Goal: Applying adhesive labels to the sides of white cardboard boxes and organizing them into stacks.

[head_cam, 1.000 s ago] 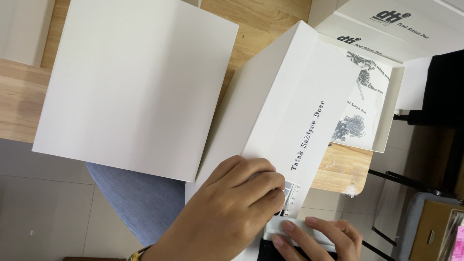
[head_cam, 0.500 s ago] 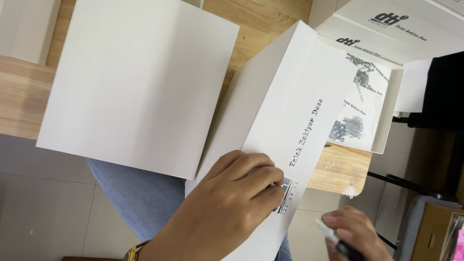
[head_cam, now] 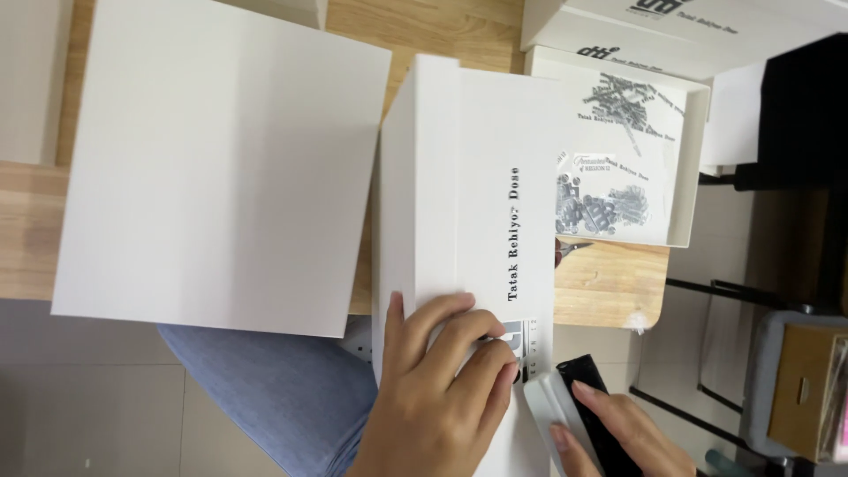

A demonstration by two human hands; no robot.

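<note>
A large white lid [head_cam: 221, 168] lies at the frame's left on a wooden table [head_cam: 609, 287]. At upper right, an open white tray [head_cam: 693, 159] holds clear bags [head_cam: 601, 208] of what look like small metal parts.

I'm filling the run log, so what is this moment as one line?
left hand: flat on white box | right hand: holds white-and-black tool at box edge | open box of bagged screws behind | wooden table
</note>
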